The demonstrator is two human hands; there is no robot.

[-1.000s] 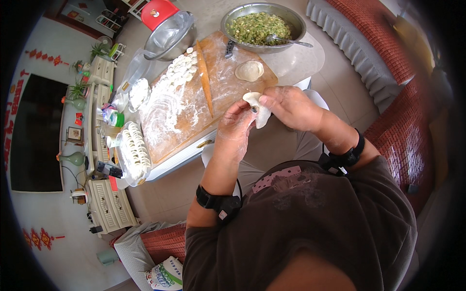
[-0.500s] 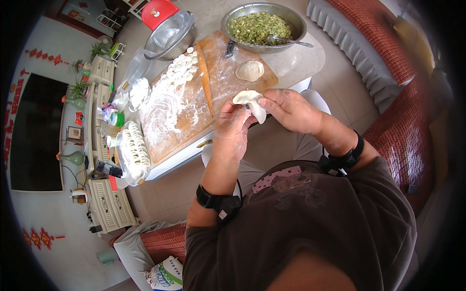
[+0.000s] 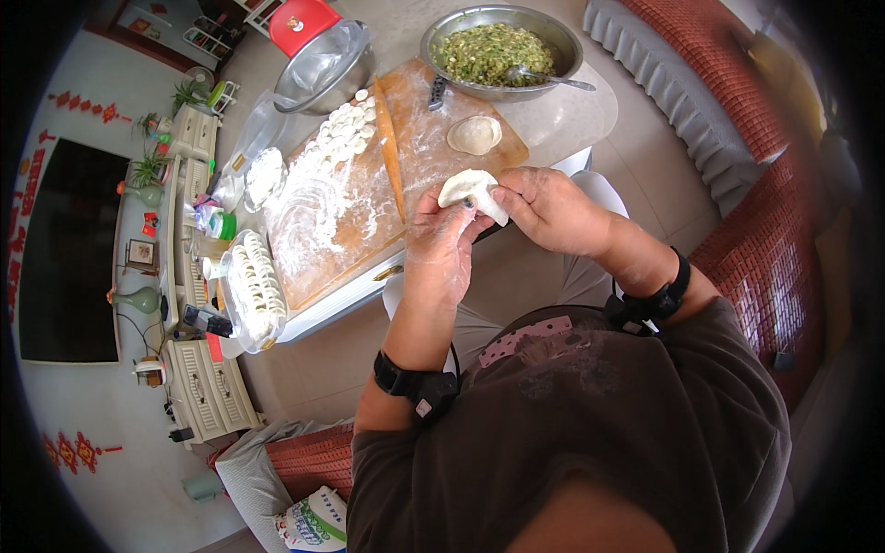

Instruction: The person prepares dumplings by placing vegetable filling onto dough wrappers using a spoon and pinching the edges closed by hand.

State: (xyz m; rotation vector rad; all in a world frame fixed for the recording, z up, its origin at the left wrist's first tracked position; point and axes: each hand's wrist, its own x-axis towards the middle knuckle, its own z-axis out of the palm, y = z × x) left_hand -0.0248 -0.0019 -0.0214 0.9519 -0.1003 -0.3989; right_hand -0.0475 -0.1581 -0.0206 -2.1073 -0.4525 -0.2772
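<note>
Between my two hands, above the board's front edge, is a pale dumpling wrapper [image 3: 466, 190] partly folded, with a small dark spot by my left thumb. My left hand [image 3: 441, 238] is closed on its left side; my right hand [image 3: 553, 210] pinches its right side. Just beyond lies a round wrapper stack or disc [image 3: 474, 135] on the floured wooden board [image 3: 323, 240]. A wooden rolling pin [image 3: 389, 152] lies beside a pile of small white dough pieces [image 3: 339, 136]. A tray of shaped dumplings [image 3: 258, 286] stands at the left.
A steel bowl of green filling [image 3: 493, 57] with a spoon stands at the back. An empty-looking steel bowl [image 3: 313, 78] is beside a red stool [image 3: 297, 23]. Red-covered sofas [image 3: 756, 267] line the right; a cabinet [image 3: 203, 387] and television [image 3: 64, 258] are at the left.
The wrapper in my hands has moved a little up and to the left and is turned, its upper part now more folded over. Both hands have shifted slightly with it.
</note>
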